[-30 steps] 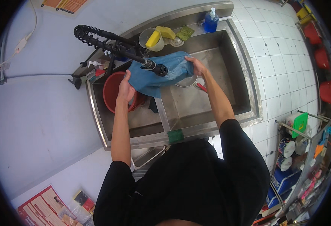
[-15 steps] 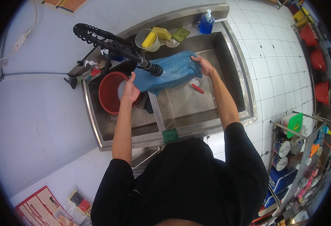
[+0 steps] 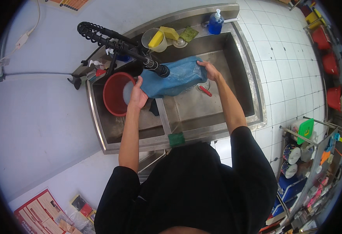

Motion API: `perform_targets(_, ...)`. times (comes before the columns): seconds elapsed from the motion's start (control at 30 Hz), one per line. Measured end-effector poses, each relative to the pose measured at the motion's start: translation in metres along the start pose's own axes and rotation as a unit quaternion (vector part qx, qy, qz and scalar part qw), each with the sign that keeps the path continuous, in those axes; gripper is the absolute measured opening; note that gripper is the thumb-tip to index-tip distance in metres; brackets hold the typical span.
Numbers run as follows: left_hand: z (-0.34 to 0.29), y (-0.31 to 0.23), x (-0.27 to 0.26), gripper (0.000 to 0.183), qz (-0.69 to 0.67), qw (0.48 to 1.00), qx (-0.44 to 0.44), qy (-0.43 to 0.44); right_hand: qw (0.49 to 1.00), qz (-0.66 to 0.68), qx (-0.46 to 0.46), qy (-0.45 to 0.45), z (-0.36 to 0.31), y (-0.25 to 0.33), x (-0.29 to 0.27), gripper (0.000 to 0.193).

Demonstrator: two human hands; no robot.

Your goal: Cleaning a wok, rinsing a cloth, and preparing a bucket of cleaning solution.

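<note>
A wet blue cloth is stretched between my two hands above the double steel sink. My left hand grips its left end, near the divider and the red bucket. At the right end, my right hand pinches the cloth's upper corner. Directly over the cloth hangs the black spring faucet, its nozzle pointing down at it. Below, in the right basin, lies a red-handled tool beside the drain, partly hidden by the cloth.
Behind the faucet stands a clear tub with yellow sponges. A green scouring pad and a blue soap pump bottle are on the back ledge. A green pad sits on the front rim. Shelving stands at right.
The cloth's lower edge has shifted and its folds differ slightly. Both hands keep their hold on it. The whole view has moved a little.
</note>
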State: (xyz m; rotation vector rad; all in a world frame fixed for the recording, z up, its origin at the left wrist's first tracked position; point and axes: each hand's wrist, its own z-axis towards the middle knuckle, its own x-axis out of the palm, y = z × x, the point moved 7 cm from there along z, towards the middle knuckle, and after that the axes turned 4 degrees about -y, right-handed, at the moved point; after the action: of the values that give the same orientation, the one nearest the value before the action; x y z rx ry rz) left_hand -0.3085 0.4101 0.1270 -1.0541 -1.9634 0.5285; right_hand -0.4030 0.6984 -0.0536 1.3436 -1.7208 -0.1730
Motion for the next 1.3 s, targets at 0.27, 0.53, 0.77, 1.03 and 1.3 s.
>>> perform_targets(0.27,-0.009,-0.017,0.001,0.05,0.031,0.999,0.032,0.01,1.0,0.012,0.002,0.015,0.005,-0.008,0.031,0.037)
perform_targets(0.53,-0.018,-0.042,-0.001,0.052,0.085,0.993,0.077,-0.001,0.999,-0.004,-0.005,0.047,0.022,-0.011,0.046,0.04)
perform_targets(0.77,-0.031,-0.071,0.006,0.051,0.142,0.984,0.105,-0.012,0.986,-0.142,-0.073,0.047,0.043,-0.018,0.054,0.037)
perform_targets(1.03,-0.036,-0.094,-0.01,0.05,0.14,0.981,0.127,-0.039,0.974,-0.213,-0.075,0.021,0.014,-0.011,0.096,0.036)
perform_targets(1.3,0.028,-0.057,-0.025,0.045,0.043,0.998,0.04,0.009,0.964,-0.196,-0.169,-0.068,-0.039,0.051,0.04,0.023)
